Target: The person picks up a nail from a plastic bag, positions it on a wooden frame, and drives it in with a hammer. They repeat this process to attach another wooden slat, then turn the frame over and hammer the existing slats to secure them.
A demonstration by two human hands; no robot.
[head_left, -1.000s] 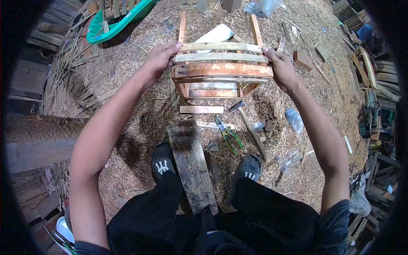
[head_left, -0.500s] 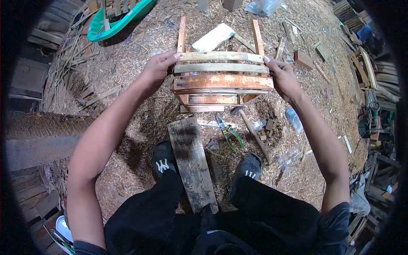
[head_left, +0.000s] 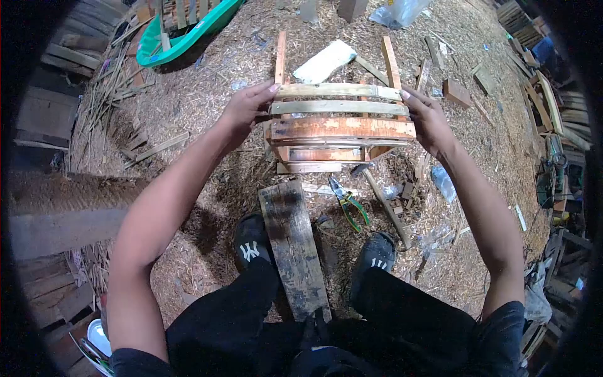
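Observation:
A wooden slatted frame [head_left: 342,125], like a small chair or crate of curved slats, is held up in front of me over a floor of wood shavings. My left hand [head_left: 245,113] grips its left end and my right hand [head_left: 427,122] grips its right end. Two thin legs of the frame stick out away from me. Below it lie a short wooden strip [head_left: 309,168], green-handled pliers [head_left: 348,204] and a hammer [head_left: 382,201]. A dark worn plank [head_left: 294,245] runs between my two black shoes.
A green plastic tub [head_left: 188,31] with wood pieces sits at the far left. A white board [head_left: 325,61] lies beyond the frame. Wood offcuts and plastic bags litter the right side. A thick beam [head_left: 63,213] lies at my left. Stacked slats stand at the right edge.
The frame has come slightly closer to me and lower, both hands still on its ends. The view has shifted a little to the right.

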